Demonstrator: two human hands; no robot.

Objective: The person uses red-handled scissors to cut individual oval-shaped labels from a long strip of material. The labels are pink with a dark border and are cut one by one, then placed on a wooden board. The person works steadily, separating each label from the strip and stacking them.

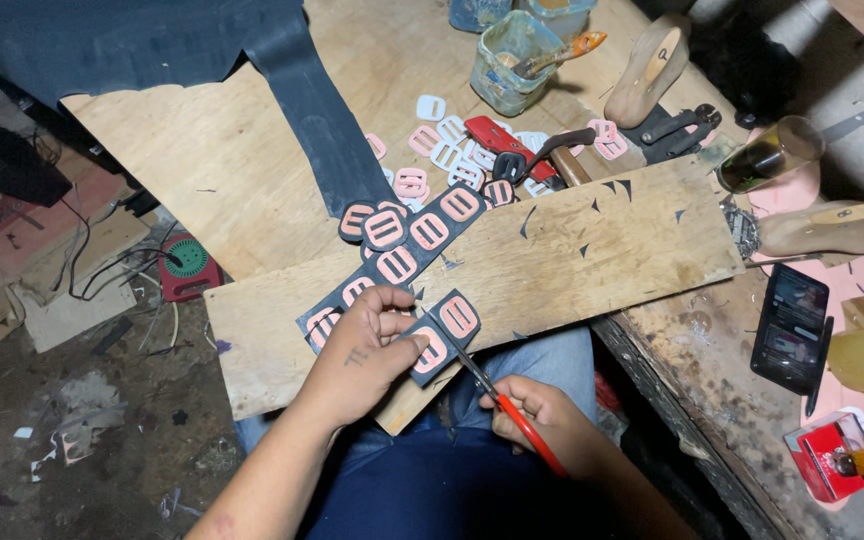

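left hand (367,345) pinches a dark strip (404,255) bearing pink buckle shapes (397,264), its near end held over the lap at the edge of a wooden board (572,255). right hand (542,415), fingers closed around red-handled scissors (497,395), blades at the strip's end piece. loose pink and white buckles (452,150) lie beyond; a phone (792,325) rests far right.
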